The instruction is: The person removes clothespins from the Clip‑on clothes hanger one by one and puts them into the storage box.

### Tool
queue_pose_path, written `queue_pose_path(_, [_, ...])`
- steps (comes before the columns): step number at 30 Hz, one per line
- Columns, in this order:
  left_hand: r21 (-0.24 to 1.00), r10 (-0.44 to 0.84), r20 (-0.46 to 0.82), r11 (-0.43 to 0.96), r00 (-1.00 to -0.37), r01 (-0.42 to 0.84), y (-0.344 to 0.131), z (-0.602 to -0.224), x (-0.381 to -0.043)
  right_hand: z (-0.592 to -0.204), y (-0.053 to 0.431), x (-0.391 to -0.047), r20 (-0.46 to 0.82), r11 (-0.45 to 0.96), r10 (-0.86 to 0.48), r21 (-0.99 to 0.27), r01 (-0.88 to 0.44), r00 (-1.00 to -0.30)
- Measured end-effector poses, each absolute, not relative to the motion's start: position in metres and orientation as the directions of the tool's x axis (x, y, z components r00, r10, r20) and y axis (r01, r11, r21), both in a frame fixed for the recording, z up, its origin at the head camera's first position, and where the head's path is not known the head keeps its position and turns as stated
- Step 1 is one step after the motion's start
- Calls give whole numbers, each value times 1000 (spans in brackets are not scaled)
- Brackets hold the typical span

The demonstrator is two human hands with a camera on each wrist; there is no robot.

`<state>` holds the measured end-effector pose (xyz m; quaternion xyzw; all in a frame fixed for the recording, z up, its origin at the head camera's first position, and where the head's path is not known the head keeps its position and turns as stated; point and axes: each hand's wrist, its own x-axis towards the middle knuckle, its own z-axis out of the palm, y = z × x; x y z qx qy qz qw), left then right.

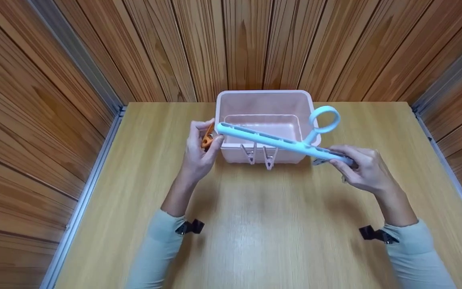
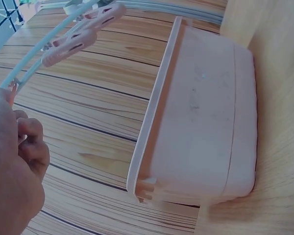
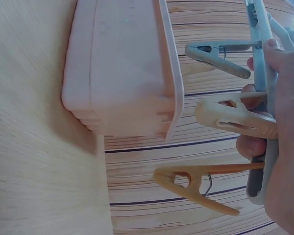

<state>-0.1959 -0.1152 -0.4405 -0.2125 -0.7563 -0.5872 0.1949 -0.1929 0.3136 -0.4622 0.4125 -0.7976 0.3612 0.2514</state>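
The blue hanger (image 1: pixel 271 139), held above the near edge of the bin (image 1: pixel 263 92), looks light and stiff, best taken by its bar, which the right hand (image 1: pixel 361 168) grips while the left hand (image 1: pixel 198 155) pinches an orange clip (image 1: pixel 207 139).

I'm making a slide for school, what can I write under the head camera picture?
Left fingers pinch an orange clip, right fingers hold a blue hanger, near a pink bin.

The left grip (image 1: pixel 199 151) is partly hiding the orange clip (image 1: pixel 207 139); beside the right grip (image 1: pixel 362 167), the right-wrist view's top edge is cutting off the pink bin (image 3: pixel 130 63).
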Motion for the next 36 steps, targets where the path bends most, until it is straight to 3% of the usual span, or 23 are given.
queue_pose_path(5, [585, 53, 747, 419, -662, 694, -105, -439, -197, -469, 313, -194, 696, 372, -481, -389, -843, -533])
queue_pose_path(7, [489, 34, 807, 522, -590, 699, -103, -439, -198, -471, 313, -195, 690, 359, -486, -401, -843, -536])
queue_pose_path(9, [442, 28, 824, 594, -566, 673, -102, -439, -198, -472, 313, -196, 683, 352, -493, -410, -842, -539])
queue_pose_path(13, [423, 34, 807, 663, -590, 618, -102, -439, -196, -472, 314, -197, 674, 357, -498, -414, -837, -545])
queue_pose_path(22, [477, 87, 700, 682, -709, 555, -104, -436, -194, -469, 316, -192, 615, 416, -516, -430, -801, -597])
queue_pose_path(25, [454, 90, 721, 688, -687, 566, -104, -439, -195, -469, 314, -191, 596, 414, -527, -442, -796, -606])
queue_pose_path(31, [356, 108, 805, 697, -583, 622, -104, -446, -198, -473, 314, -191, 578, 367, -538, -495, -788, -614])
queue_pose_path(36, [354, 131, 798, 688, -588, 633, -105, -446, -198, -475, 315, -191, 565, 361, -539, -516, -777, -625])
